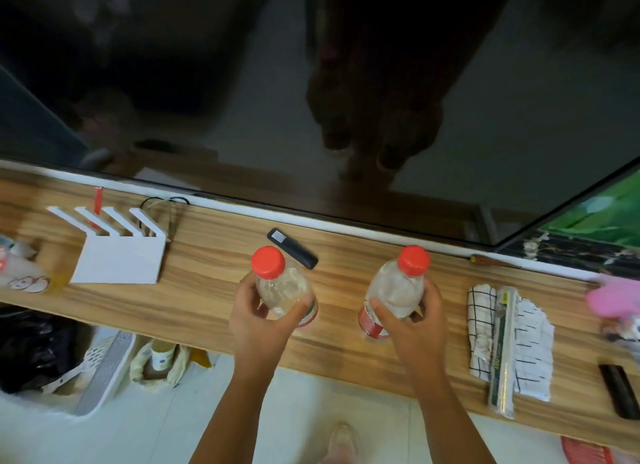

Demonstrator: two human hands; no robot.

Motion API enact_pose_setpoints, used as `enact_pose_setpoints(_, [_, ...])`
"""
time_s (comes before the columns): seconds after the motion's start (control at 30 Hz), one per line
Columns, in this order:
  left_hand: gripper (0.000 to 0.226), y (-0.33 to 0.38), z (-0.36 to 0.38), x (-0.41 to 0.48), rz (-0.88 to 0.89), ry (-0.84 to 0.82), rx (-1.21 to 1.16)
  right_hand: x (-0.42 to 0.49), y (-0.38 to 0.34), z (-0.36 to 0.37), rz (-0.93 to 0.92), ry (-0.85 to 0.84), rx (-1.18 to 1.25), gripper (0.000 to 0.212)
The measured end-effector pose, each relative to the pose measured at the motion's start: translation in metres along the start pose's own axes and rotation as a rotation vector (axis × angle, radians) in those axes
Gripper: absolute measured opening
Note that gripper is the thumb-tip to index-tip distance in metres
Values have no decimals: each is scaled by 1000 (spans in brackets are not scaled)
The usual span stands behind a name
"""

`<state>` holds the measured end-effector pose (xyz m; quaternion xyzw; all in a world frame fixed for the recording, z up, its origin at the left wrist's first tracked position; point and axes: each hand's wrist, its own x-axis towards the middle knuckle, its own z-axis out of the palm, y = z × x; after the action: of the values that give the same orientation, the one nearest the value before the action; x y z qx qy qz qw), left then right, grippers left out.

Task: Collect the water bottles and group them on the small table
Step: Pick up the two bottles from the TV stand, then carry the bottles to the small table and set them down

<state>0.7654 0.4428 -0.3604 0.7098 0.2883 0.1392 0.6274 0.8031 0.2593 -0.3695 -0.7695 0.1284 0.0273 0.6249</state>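
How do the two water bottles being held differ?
The left bottle is gripped by the left hand, the right bottle by the right hand. The right bottle shows a broad red label band; the left bottle shows only a sliver. The left bottle's cap overlaps the black remote in view; the right bottle's does not. Both are clear, red-capped and closed.

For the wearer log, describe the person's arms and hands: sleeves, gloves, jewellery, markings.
Both arms are bare: the left forearm and right forearm show no sleeve up to the picture's bottom edge. The left hand and right hand wear no gloves. No watch, bracelet or band shows at either wrist, and no ring shows on the fingers. No tattoo or marking is visible.
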Motion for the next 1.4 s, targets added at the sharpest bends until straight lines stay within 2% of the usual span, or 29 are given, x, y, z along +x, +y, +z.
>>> enact_pose_setpoints(0.17, [61, 81, -34, -10, 94, -15, -17, -27, -89, 7, -85, -50, -11, 72])
enact_pose_setpoints(0.4, [52, 182, -96, -23, 242, 58, -64, -71, -206, 22, -289, -135, -24, 67])
enact_pose_setpoints(0.53, [67, 220, -140, -35, 302, 116, -123, -99, -257, 38, -395, -214, -12, 61])
enact_pose_setpoints(0.73, [67, 252, -202, -60, 333, 252, -100, -137, -304, 71, -506, -378, 31, 64])
enact_pose_setpoints(1.0, [63, 250, -264, -106, 265, 582, -84, -172, -320, 125, -600, -754, 26, 57])
enact_pose_setpoints(1.07, [70, 247, -275, -122, 245, 709, -87, -181, -327, 136, -624, -886, 45, 59])
enact_pose_setpoints(1.23, [62, 242, -288, -168, 205, 1038, -107, -207, -335, 162, -700, -1221, 90, 56])
enact_pose_setpoints(1.4, [70, 230, -286, -222, 158, 1378, -133, -244, -332, 180, -711, -1531, 98, 57])
